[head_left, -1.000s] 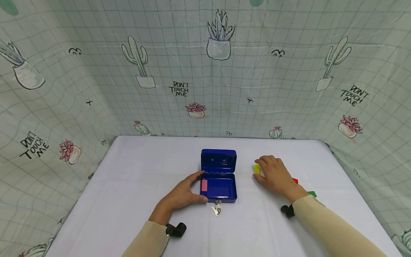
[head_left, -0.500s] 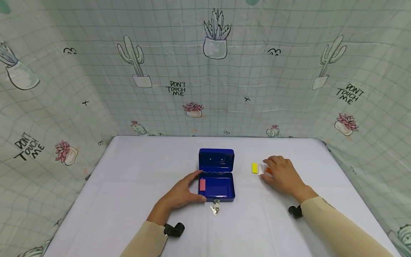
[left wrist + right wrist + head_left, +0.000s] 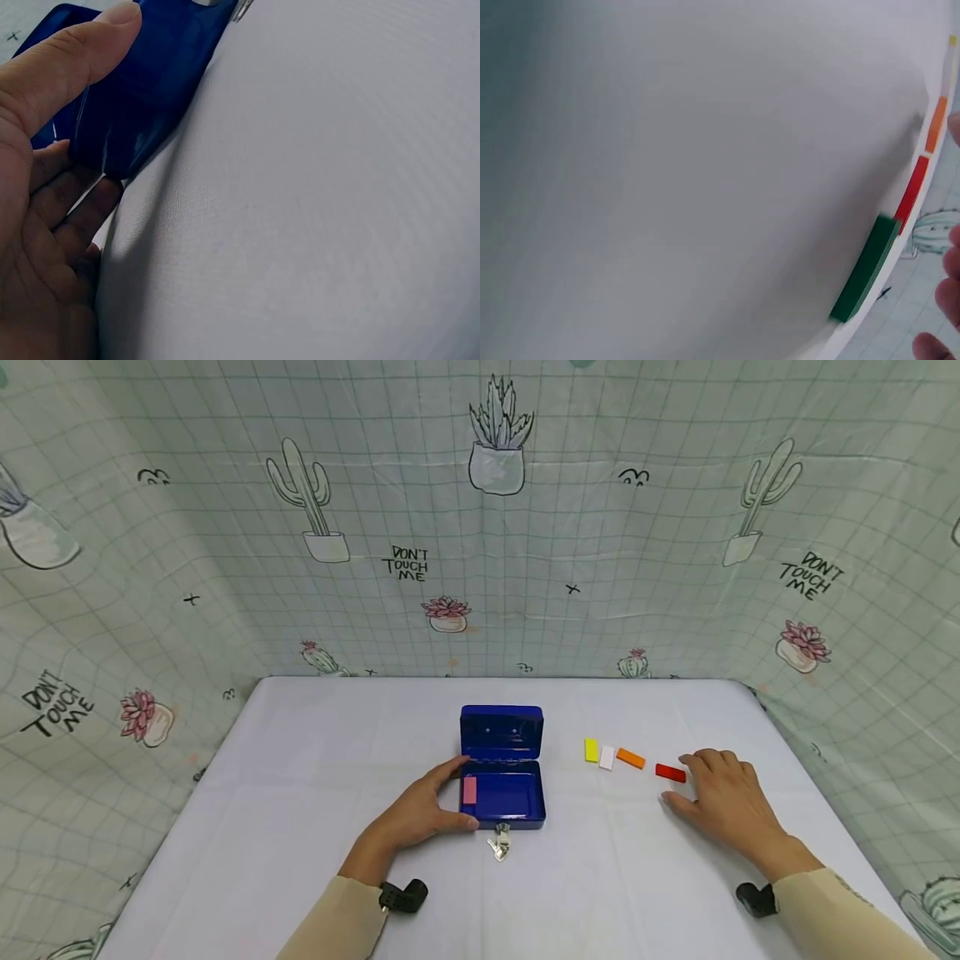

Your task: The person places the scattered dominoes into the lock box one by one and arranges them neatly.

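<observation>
Left hand [image 3: 416, 812] grips the box [image 3: 507, 793]; right hand [image 3: 725, 799], spread and empty, has moved beside the red block [image 3: 671, 773]. Cloth [image 3: 600, 539] beyond both reads "DON'T TOUCH ME".

Readable text: "DON'T TOUCH ME" lettering [image 3: 408, 562] in black capitals on the gridded backdrop cloth [image 3: 600, 535] — three copies in head view: left, centre, right. Side copies run slanted. Same cloth carries small black x marks [image 3: 573, 588] — one also shows in left wrist view.
</observation>
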The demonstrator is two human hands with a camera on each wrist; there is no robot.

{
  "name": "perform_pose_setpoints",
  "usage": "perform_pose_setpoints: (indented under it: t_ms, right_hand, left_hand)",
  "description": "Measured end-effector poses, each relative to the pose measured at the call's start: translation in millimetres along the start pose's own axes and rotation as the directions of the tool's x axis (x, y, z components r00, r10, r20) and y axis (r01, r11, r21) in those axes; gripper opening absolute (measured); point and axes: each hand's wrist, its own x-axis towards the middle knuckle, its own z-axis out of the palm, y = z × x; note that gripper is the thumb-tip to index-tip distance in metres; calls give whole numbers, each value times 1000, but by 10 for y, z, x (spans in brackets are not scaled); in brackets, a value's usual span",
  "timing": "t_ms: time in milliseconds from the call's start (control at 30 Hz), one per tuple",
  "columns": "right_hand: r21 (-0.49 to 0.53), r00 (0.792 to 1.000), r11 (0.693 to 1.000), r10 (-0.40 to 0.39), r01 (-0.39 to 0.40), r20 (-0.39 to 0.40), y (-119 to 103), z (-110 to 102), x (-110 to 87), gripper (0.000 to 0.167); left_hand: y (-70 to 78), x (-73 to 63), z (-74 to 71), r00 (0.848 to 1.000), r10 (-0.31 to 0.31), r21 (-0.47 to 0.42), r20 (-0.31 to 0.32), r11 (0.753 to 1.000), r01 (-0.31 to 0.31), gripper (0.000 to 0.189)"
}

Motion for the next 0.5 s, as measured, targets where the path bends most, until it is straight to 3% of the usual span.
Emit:
perform_pose_setpoints:
  t_ms: [300, 500]
  right_hand:
    - [-48, 997, 996, 74, -74, -15, 145, -88, -321, 64]
    - [-79, 993, 989, 121, -122, -13, 193, -70, -409, 63]
  left_hand:
    - [-6, 14, 4, 1000, -5, -2, -8, 1000, 5, 105]
    - [-17, 20, 17, 1000, -5, -5, -9, 1000, 5, 105]
